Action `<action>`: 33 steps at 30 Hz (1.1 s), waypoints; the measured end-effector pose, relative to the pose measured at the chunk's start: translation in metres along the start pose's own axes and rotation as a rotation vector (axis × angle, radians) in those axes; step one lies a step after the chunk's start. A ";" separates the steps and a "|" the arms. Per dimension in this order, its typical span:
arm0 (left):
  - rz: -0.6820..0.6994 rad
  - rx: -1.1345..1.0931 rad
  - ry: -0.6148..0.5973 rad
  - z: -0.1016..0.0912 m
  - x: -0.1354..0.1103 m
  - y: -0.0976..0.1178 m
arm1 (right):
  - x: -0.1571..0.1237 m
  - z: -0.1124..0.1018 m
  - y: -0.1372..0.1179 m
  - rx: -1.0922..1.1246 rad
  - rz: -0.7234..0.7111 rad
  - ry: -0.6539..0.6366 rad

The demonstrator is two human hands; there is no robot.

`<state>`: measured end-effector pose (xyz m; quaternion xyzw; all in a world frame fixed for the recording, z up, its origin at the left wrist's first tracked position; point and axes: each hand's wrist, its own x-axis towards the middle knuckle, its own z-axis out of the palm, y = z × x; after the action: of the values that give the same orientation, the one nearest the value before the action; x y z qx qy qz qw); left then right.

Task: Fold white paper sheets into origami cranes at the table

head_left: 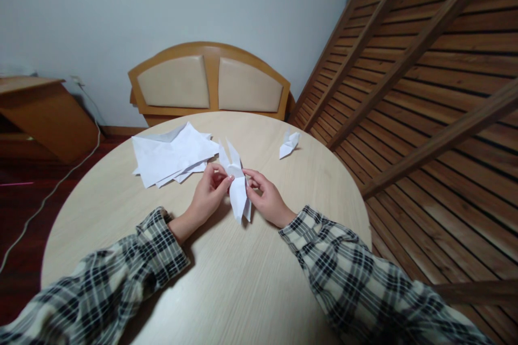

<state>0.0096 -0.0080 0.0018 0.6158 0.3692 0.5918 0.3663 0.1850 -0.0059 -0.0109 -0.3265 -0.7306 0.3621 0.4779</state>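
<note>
A folded white paper figure with several pointed flaps is held upright over the middle of the table. My left hand pinches its left side, the thumb lying on the paper's front. On the opposite side my right hand grips the figure's right edge between thumb and fingers. Two narrow points stick up at its top, and more points hang down below my fingers. Behind my left hand lies a loose stack of white paper sheets. A smaller folded paper piece rests farther back on the right.
The round pale wooden table fills the space before me. A padded wooden headboard stands behind it against the wall. Slatted wooden boards lean along the right. At left are a brown cabinet and a white cable.
</note>
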 end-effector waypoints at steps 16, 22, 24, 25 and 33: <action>-0.058 0.057 -0.123 -0.001 -0.001 -0.001 | -0.001 -0.003 -0.015 -0.390 -0.223 -0.006; -0.066 0.126 -0.192 -0.003 -0.002 0.000 | -0.002 0.000 -0.020 -0.323 -0.156 0.158; -0.065 0.160 -0.185 -0.003 -0.002 0.000 | -0.002 0.001 -0.018 -0.297 -0.146 0.174; -0.061 0.172 -0.176 -0.003 -0.002 0.000 | -0.002 0.001 -0.017 -0.273 -0.145 0.169; -0.061 0.176 -0.157 -0.003 -0.002 0.001 | 0.000 0.001 -0.009 -0.162 -0.094 0.153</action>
<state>0.0065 -0.0104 0.0021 0.6786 0.4085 0.4954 0.3566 0.1830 -0.0108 -0.0036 -0.3561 -0.7334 0.2529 0.5209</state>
